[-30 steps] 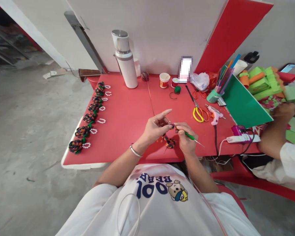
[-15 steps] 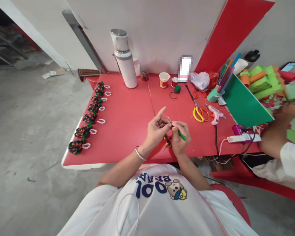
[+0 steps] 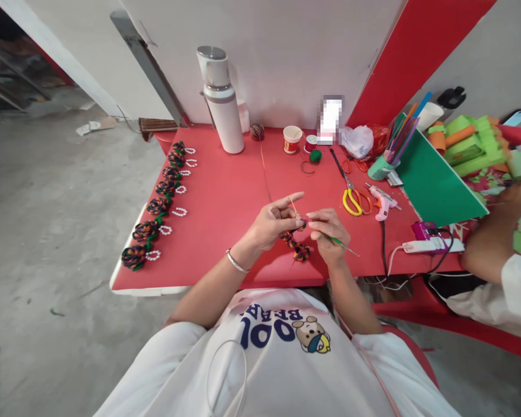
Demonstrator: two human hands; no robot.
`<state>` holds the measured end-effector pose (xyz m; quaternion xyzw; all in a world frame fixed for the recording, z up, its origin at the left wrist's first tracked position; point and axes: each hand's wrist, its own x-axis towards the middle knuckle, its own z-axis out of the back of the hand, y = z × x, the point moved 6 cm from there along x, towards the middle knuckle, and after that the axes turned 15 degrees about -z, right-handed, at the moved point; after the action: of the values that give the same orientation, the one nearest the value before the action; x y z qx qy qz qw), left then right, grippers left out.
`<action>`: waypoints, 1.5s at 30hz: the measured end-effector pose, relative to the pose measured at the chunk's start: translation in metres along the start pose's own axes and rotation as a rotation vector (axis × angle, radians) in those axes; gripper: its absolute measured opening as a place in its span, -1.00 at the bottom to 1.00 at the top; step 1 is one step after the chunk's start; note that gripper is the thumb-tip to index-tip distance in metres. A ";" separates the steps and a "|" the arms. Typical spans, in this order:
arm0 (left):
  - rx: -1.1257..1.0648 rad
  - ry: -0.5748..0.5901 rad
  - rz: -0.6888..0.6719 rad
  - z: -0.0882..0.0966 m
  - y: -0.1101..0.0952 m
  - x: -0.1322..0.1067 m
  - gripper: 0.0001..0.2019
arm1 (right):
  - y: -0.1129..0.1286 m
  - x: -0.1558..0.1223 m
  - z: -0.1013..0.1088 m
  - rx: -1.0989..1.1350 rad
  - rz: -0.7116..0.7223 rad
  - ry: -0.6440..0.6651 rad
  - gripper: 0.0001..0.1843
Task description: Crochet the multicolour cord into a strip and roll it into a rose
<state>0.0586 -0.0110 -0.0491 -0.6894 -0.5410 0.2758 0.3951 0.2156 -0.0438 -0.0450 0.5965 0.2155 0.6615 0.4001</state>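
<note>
My left hand [image 3: 274, 223] pinches the top of a dark multicoloured crocheted strip [image 3: 301, 252], which hangs in ruffled curls over the table. An orange strand of yarn [image 3: 264, 165] runs from a yarn ball [image 3: 257, 131] at the back to this hand, and a piece of it passes over the raised index finger. My right hand [image 3: 329, 234] holds a crochet hook [image 3: 342, 244] with a green grip, its metal end pointing right and down. The right thumb and index fingertips touch the work beside the left fingertips.
Finished yarn flowers [image 3: 145, 231] with white bead loops line the left edge. A white thermos [image 3: 226, 116] stands at the back. Scissors [image 3: 351, 200], a pink glue gun [image 3: 382, 202] and a power strip [image 3: 434, 246] lie right. Another person's arm [image 3: 488, 231] is at far right.
My right hand has turned and moved slightly right, so the hook now points away from the work. More of the crocheted strip shows below my hands.
</note>
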 end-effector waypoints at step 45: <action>0.094 0.056 -0.017 -0.009 -0.008 0.002 -0.33 | 0.026 0.015 0.036 -0.085 -0.009 0.196 -0.87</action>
<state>0.0616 -0.0107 -0.0373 -0.6729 -0.5222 0.2780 0.4442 0.2433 -0.0545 -0.0087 0.5106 0.2281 0.7234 0.4049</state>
